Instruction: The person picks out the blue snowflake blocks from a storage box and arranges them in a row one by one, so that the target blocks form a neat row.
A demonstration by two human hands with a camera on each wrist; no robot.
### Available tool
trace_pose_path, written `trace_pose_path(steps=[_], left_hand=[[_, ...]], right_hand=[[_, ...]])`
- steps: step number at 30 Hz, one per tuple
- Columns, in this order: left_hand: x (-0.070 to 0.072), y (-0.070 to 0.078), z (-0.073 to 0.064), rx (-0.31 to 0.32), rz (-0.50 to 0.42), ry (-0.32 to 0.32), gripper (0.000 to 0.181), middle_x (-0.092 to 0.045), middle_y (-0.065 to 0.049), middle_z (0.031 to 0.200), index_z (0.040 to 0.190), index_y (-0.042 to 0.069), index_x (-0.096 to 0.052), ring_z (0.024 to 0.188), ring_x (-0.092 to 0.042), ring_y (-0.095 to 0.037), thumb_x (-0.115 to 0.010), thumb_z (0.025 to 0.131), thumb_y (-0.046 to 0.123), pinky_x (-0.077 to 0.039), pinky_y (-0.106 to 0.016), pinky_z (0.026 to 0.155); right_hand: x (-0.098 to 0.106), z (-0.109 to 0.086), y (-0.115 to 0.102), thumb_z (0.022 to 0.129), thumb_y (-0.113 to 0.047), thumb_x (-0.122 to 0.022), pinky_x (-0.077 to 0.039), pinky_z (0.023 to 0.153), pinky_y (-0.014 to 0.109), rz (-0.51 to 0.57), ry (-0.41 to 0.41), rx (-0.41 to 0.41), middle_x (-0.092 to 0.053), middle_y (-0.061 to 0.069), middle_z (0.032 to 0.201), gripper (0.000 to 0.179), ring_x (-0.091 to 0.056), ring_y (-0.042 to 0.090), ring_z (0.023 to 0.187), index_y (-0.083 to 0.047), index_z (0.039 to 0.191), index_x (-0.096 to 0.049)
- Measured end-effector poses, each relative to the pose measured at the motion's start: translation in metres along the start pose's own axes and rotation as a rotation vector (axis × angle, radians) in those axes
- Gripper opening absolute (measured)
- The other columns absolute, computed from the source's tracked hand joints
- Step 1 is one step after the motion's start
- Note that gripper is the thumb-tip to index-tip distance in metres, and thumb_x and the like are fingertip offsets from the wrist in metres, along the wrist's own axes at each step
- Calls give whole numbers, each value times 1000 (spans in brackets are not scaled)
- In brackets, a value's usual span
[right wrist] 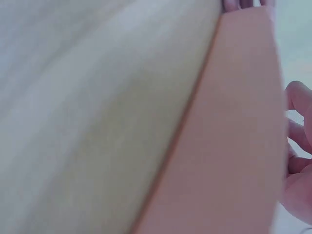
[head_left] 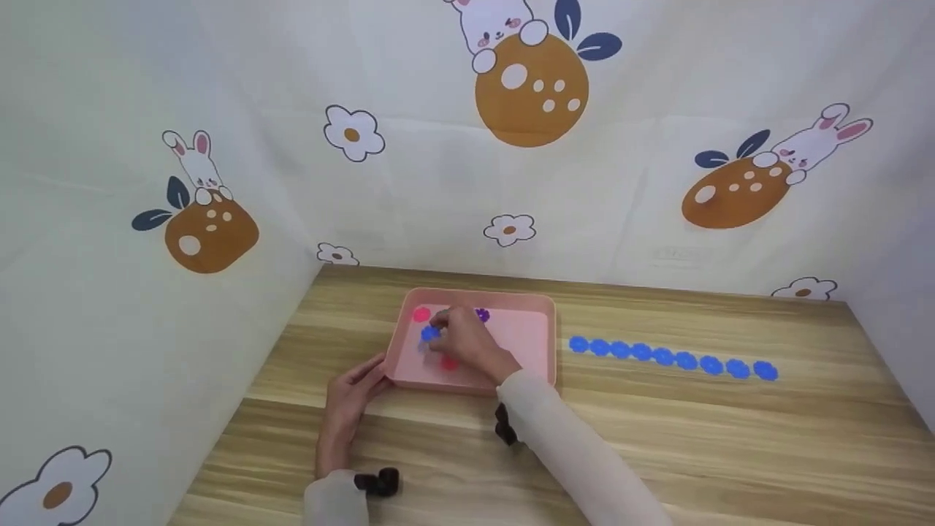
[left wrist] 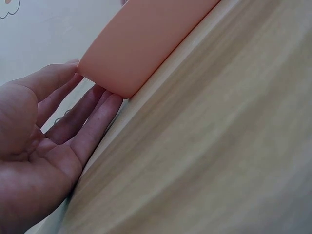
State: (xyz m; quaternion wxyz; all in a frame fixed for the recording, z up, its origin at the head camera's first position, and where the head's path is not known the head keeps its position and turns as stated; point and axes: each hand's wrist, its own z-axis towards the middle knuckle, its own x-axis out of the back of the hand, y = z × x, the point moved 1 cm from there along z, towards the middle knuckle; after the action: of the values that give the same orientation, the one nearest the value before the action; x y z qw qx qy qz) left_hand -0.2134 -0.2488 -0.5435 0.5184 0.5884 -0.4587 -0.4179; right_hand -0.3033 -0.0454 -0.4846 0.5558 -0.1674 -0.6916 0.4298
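Observation:
A shallow pink tray [head_left: 542, 343] lies on the wooden table. My right hand [head_left: 471, 340] reaches over it, thumb and forefinger pinching a blue flower-shaped piece [head_left: 429, 333]. In the right wrist view, the tray wall [right wrist: 229, 117] hides part of that hand [right wrist: 300, 146], and the piece cannot be seen. A pink piece [head_left: 421, 314], a purple flower piece [head_left: 482, 315] and a red piece [head_left: 448, 362] lie in the tray around the hand. At the tray's near left corner, my left hand [head_left: 349, 402] touches the outside with extended fingers [left wrist: 97, 122].
Several blue flower pieces [head_left: 663, 356] form a slightly slanting row on the table [head_left: 657, 431], right of the tray. Cloth walls [head_left: 409, 190] printed with rabbits and flowers stand behind the table and at its sides. Black wrist mounts [head_left: 378, 481] sit at both sleeves.

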Motion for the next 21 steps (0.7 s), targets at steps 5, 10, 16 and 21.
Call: trace_pose_path(steps=[5,10,16,21], left_hand=[[0,0,0,-7,-4,-11,37,-60,-25,137,132,-5,-61,114,-69,-23,-65,98,10,-60,-27,95],[1,0,1,7,1,-7,39,-61,-24,137,132,-4,-62,112,-70,-21,-67,97,13,-60,-26,94],[3,-1,2,15,-31,10,39,-64,-23,134,130,-5,-63,103,-73,-14,-69,95,11,-61,-25,91],[1,-1,2,25,-25,8,40,-65,-21,132,129,-4,-64,102,-73,-11,-70,94,14,-61,-25,91]], right_hand=[[22,-9,0,86,-16,-79,-61,96,32,-24,5,27,-71,8,120,39,-65,25,108,-7,122,-72],[43,-21,4,86,-14,-77,-60,97,36,-28,38,22,-68,10,121,39,-64,27,110,-6,124,-71],[69,-40,12,86,-13,-76,-58,101,38,-51,135,42,-69,8,115,35,-63,25,111,-9,121,-73],[92,-60,21,85,-10,-76,-59,97,39,-64,251,87,-68,8,111,29,-65,26,109,-8,114,-76]])
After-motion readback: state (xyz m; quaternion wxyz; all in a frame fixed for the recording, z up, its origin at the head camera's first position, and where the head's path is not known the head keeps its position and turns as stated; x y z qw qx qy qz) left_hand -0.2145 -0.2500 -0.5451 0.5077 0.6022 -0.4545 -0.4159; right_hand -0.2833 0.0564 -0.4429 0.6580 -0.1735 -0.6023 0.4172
